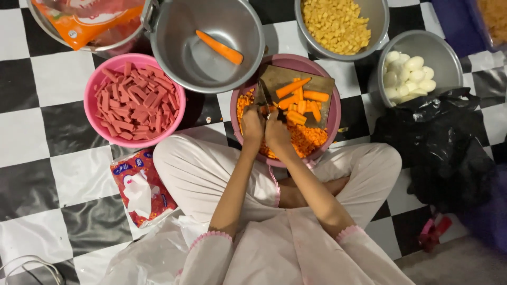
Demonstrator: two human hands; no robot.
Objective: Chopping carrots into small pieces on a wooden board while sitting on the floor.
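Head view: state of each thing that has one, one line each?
Left hand: closed, at the carrot pieces on the board.
Right hand: closed on the knife, blade on the board.
Cutting board: lying across the pink basin, carrot sticks on it.
Pink basin: partly filled with diced carrot.
Steel pot: holds one whole carrot.
Pink bowl: full of sausage strips.
Tissue pack: open, tissue sticking out.

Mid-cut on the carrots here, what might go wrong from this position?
1. The left hand and right hand sit side by side at the knife, so a slip might nick a finger.
2. The cutting board rests across the rim of the pink bowl of diced carrot, so hard pressure might tip it.
3. Carrot sticks lie loose on the board and might roll off.
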